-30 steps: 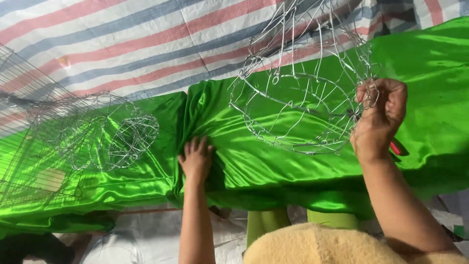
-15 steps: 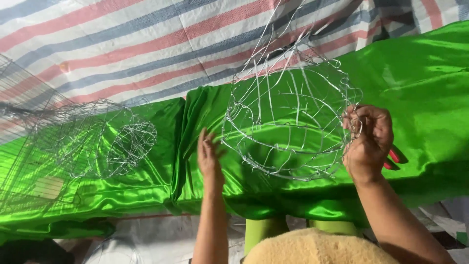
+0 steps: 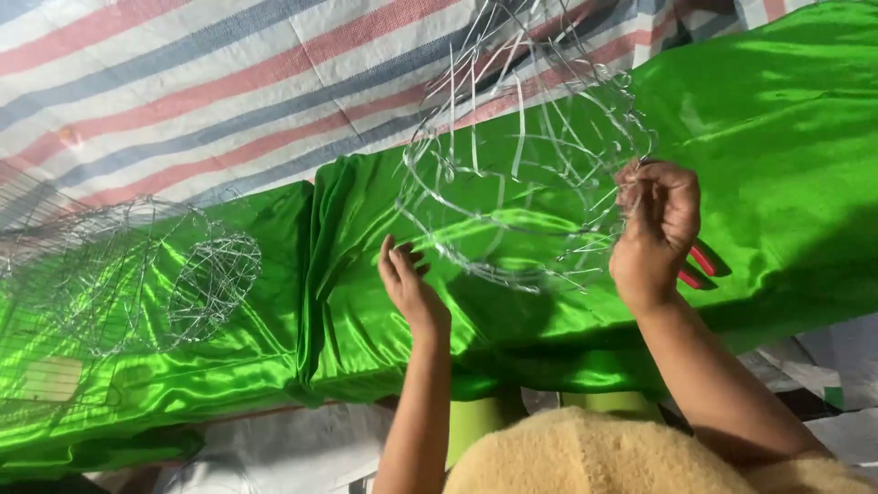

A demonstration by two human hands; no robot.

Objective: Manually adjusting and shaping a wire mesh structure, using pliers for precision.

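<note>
Green satin cloth: in the head view it lay spread under both hands, glossy and creased, with a fold running down just left of the left hand.
Wire frame: a rounded cage of thin silver wire, held up off the cloth between the hands; a second earlier it had sat further toward the right hand, with the left hand flat on the cloth.
Right hand: fingers were pinched shut on the frame's right rim, as before.
Left hand: it had lifted off the cloth and stood open, fingers apart, fingertips at the frame's lower left hoop; actual contact was unclear.
Meaning: the frame seemed to be passing from a one-handed hold to a two-handed one.
Second wire frame: lay on the cloth well left of the left hand, untouched.
Red-handled tool: lay on the cloth just under the right hand.
Striped tarpaulin: lay beyond the cloth.
</note>
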